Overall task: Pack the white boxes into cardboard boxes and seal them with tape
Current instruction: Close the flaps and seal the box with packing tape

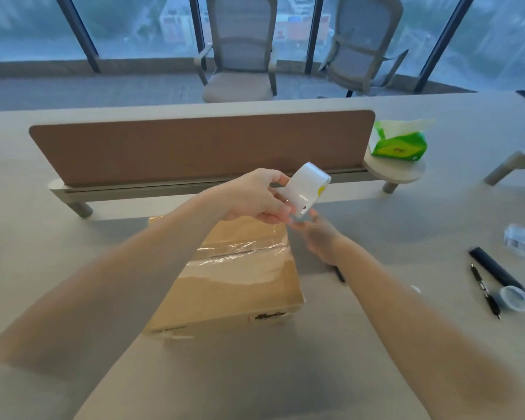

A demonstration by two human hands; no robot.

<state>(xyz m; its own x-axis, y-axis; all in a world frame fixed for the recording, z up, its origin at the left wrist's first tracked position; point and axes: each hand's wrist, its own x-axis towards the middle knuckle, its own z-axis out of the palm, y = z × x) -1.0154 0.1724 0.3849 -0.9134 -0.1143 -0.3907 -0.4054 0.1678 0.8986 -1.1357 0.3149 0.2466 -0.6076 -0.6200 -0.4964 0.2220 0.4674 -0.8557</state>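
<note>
A closed cardboard box (243, 286) lies on the table in front of me, with clear tape across its top seam. Above its far end my left hand (255, 197) holds a roll of clear tape (305, 189) by the rim, tilted. My right hand (317, 234) is just below and to the right of the roll, fingers apart, fingertips touching or nearly touching its lower edge. No white boxes are visible.
A brown desk divider (200, 147) stands behind the box. A green tissue pack (399, 142) sits at the back right. At the right lie a black pen (485, 291), a black case (497, 269), a dark tape roll (515, 298) and a clear plastic packet (522, 239). Two chairs stand beyond the table.
</note>
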